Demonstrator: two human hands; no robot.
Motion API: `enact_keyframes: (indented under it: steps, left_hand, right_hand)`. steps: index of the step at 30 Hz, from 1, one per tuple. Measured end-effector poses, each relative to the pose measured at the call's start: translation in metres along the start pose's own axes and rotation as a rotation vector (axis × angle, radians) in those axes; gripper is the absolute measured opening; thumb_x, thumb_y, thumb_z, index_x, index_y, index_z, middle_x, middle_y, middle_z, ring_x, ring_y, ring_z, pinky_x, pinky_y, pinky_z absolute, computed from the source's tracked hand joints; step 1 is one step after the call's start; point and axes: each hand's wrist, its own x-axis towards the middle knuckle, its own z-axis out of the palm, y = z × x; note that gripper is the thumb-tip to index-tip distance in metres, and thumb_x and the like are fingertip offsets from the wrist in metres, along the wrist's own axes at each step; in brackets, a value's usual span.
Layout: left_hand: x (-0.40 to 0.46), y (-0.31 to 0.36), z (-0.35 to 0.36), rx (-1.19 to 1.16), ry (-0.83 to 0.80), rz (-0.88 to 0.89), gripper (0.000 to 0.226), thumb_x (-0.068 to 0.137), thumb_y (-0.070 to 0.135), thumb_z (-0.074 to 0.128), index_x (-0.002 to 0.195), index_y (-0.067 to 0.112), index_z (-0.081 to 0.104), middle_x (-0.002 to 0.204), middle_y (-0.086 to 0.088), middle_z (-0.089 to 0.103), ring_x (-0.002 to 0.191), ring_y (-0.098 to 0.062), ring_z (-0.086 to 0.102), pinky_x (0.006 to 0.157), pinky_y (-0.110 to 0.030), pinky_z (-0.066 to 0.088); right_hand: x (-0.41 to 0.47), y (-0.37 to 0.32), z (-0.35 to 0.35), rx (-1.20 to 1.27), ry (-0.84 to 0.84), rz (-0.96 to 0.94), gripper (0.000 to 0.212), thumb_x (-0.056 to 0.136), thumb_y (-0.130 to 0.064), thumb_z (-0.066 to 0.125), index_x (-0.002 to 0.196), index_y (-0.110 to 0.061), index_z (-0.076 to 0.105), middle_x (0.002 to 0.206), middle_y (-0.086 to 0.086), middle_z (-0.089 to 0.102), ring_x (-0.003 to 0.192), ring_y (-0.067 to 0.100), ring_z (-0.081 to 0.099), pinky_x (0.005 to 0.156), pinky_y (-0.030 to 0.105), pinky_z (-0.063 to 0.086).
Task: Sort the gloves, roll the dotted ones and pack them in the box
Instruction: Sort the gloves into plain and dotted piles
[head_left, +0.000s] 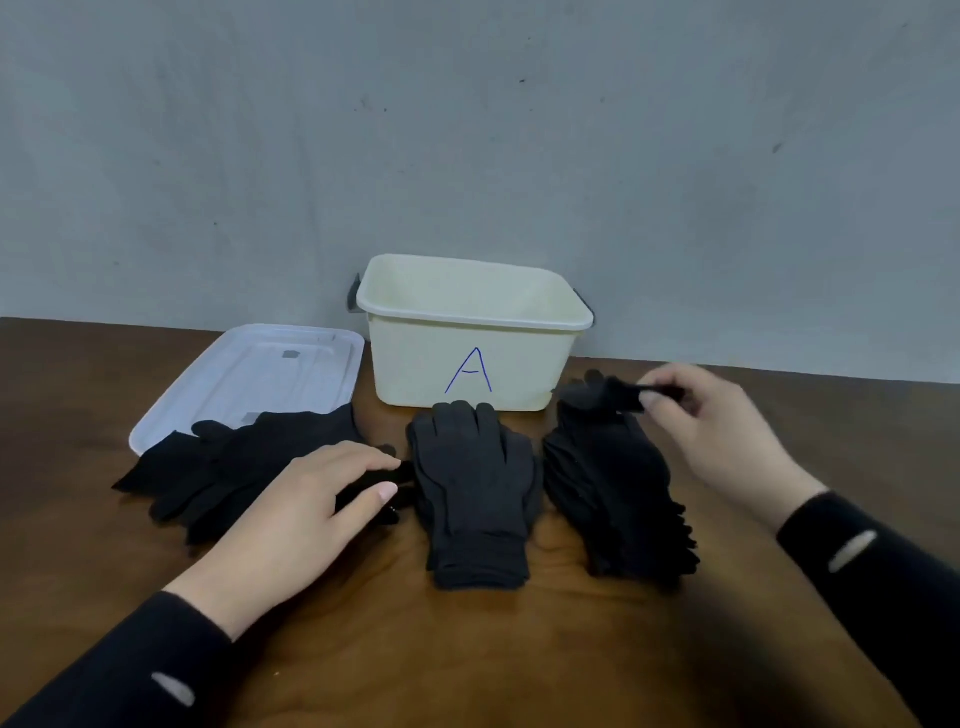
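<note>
Three heaps of dark gloves lie on the brown table in front of a cream box (470, 364) marked "A". A loose black pile (228, 462) is on the left. A neat grey stack (475, 493) lies in the middle, and a dark stack (615, 499) on the right. My left hand (306, 514) rests on the left pile's right edge, thumb and fingers pinching a black glove there. My right hand (711, 426) holds a dark glove (605, 395) by its cuff, lifted above the far end of the right stack. Dots are not discernible on any glove.
The box's white lid (260, 374) lies flat to the left of the box, partly under the black pile. A grey wall stands right behind the box. Bare wooden table (467, 649) stretches toward me in front of the stacks.
</note>
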Motion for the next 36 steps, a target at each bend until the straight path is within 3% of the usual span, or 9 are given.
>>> enact_keyframes:
  steps: [3, 5, 7, 13, 16, 19, 28, 32, 36]
  left_hand:
    - [0.0, 0.0, 0.001, -0.016, -0.006, -0.006, 0.039, 0.086, 0.061, 0.04, 0.119, 0.048, 0.058, 0.115, 0.04, 0.051, 0.116, 0.021, 0.039, 0.098, -0.018, 0.037]
    - [0.001, -0.001, 0.002, -0.012, -0.01, -0.007, 0.04, 0.087, 0.061, 0.04, 0.12, 0.047, 0.058, 0.116, 0.039, 0.051, 0.115, 0.02, 0.04, 0.101, -0.018, 0.035]
    - [0.001, -0.002, 0.004, 0.01, -0.022, -0.009, 0.04, 0.087, 0.061, 0.04, 0.12, 0.047, 0.058, 0.115, 0.042, 0.048, 0.114, 0.022, 0.039, 0.104, -0.019, 0.032]
    - [0.003, -0.004, 0.003, 0.101, -0.009, -0.04, 0.032, 0.093, 0.053, 0.047, 0.122, 0.044, 0.058, 0.118, 0.034, 0.052, 0.113, 0.011, 0.045, 0.102, -0.018, 0.033]
    - [0.004, -0.006, 0.003, 0.142, -0.066, -0.073, 0.032, 0.095, 0.053, 0.046, 0.122, 0.042, 0.06, 0.118, 0.029, 0.054, 0.111, 0.007, 0.049, 0.106, -0.026, 0.038]
    - [0.003, -0.005, 0.005, 0.193, -0.121, -0.051, 0.032, 0.096, 0.055, 0.044, 0.119, 0.041, 0.061, 0.119, 0.027, 0.056, 0.112, 0.005, 0.048, 0.107, -0.028, 0.035]
    - [0.004, -0.013, -0.012, 0.129, 0.012, -0.133, 0.023, 0.1, 0.04, 0.046, 0.116, 0.038, 0.063, 0.108, 0.019, 0.062, 0.1, 0.002, 0.056, 0.092, -0.015, 0.044]
    - [0.014, -0.038, -0.028, 0.213, 0.18, -0.252, 0.023, 0.094, 0.04, 0.058, 0.116, 0.034, 0.064, 0.113, 0.016, 0.063, 0.105, -0.004, 0.057, 0.099, -0.032, 0.048]
    - [0.021, -0.054, -0.022, 0.392, 0.055, -0.385, 0.028, 0.09, 0.049, 0.06, 0.116, 0.037, 0.06, 0.12, 0.013, 0.057, 0.117, -0.013, 0.049, 0.104, -0.04, 0.036]
  right_hand:
    - [-0.039, 0.023, 0.013, 0.021, -0.191, 0.057, 0.018, 0.098, -0.025, 0.06, 0.095, -0.042, 0.067, 0.088, -0.016, 0.073, 0.066, -0.002, 0.065, 0.056, 0.013, 0.049]
    - [-0.051, 0.033, 0.016, -0.023, -0.251, 0.033, 0.023, 0.098, -0.025, 0.061, 0.097, -0.047, 0.066, 0.11, -0.026, 0.069, 0.104, -0.015, 0.061, 0.085, 0.012, 0.05]
    - [-0.053, 0.037, 0.015, -0.072, -0.279, -0.003, 0.024, 0.097, -0.024, 0.061, 0.097, -0.048, 0.065, 0.117, -0.035, 0.063, 0.12, -0.018, 0.051, 0.1, 0.014, 0.043]
    - [-0.045, 0.025, 0.004, -0.328, -0.392, -0.104, 0.011, 0.096, -0.046, 0.055, 0.092, -0.046, 0.066, 0.115, -0.035, 0.061, 0.114, -0.019, 0.05, 0.106, 0.029, 0.046]
    - [-0.043, 0.001, 0.007, -0.37, -0.273, -0.153, 0.025, 0.09, -0.06, 0.045, 0.093, -0.046, 0.065, 0.096, -0.031, 0.065, 0.097, -0.01, 0.059, 0.096, 0.031, 0.05]
    - [-0.046, -0.034, 0.026, -0.214, -0.138, -0.207, 0.021, 0.089, -0.053, 0.047, 0.088, -0.045, 0.065, 0.09, -0.027, 0.068, 0.09, -0.005, 0.064, 0.073, 0.016, 0.052]
    - [-0.035, -0.063, 0.13, 0.078, -0.258, -0.106, 0.02, 0.096, -0.039, 0.054, 0.085, -0.035, 0.07, 0.082, -0.019, 0.068, 0.075, 0.004, 0.063, 0.067, 0.021, 0.049]
    - [-0.034, -0.053, 0.142, 0.112, -0.283, -0.033, 0.021, 0.097, -0.034, 0.056, 0.085, -0.038, 0.073, 0.091, -0.028, 0.07, 0.084, -0.006, 0.064, 0.074, 0.023, 0.048]
    - [-0.034, -0.054, 0.143, 0.119, -0.292, -0.017, 0.019, 0.097, -0.036, 0.057, 0.088, -0.037, 0.074, 0.084, -0.025, 0.071, 0.074, -0.001, 0.064, 0.068, 0.024, 0.048]
